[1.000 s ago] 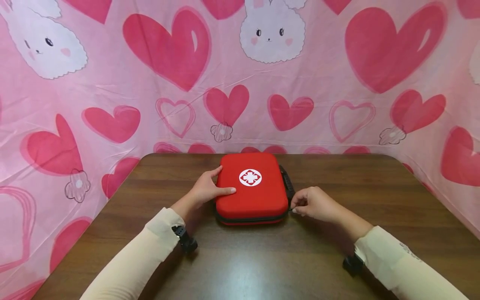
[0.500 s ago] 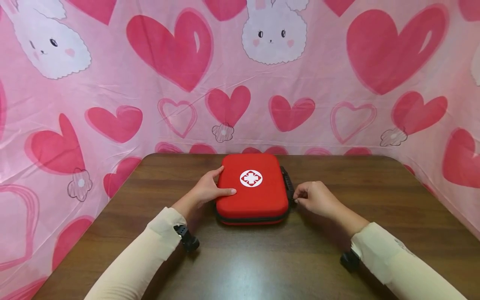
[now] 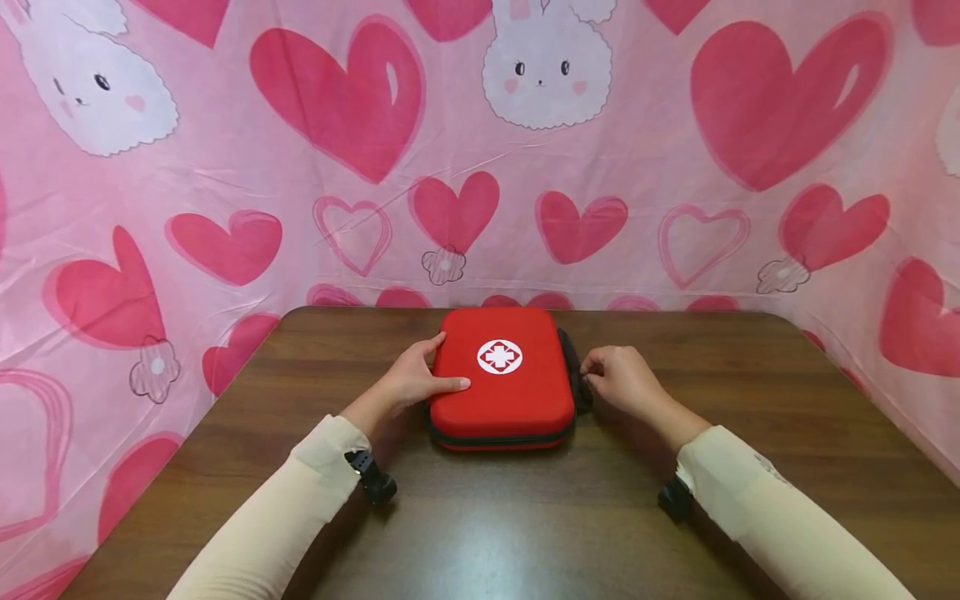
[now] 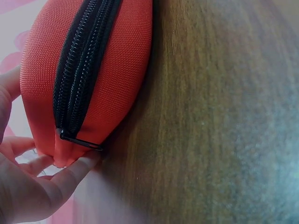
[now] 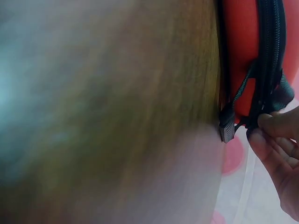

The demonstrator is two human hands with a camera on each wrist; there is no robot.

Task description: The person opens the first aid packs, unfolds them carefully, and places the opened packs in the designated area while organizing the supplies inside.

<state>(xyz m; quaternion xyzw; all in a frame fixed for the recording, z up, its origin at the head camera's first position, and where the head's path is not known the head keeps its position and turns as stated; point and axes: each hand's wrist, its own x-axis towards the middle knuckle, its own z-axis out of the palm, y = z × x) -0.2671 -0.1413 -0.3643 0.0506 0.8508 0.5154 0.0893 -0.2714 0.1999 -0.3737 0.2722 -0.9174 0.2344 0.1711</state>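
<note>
A red first-aid case [image 3: 517, 400] with a white cross emblem lies flat and closed on the table. My left hand [image 3: 411, 375] holds its left side, thumb on the lid, the other fingers round the edge. Near those fingers, a metal zipper pull [image 4: 84, 142] hangs at the end of the black zipper [image 4: 81, 70]. At the case's right side, my right hand [image 3: 621, 379] pinches a small black zipper pull between thumb and fingertips. A second pull with a cord [image 5: 227, 126] dangles beside it. The black carry handle [image 3: 572, 367] is partly hidden by the hand.
The brown wooden table [image 3: 495, 517] extends around the case on all sides. A pink cloth [image 3: 630, 150] with hearts and rabbits hangs behind and beside the table. Each wrist wears a black camera strap [image 3: 367, 475].
My right hand has slid away from the case's near right corner, back along its right side, with the zipper pull in its fingers. My left hand and the case stay put.
</note>
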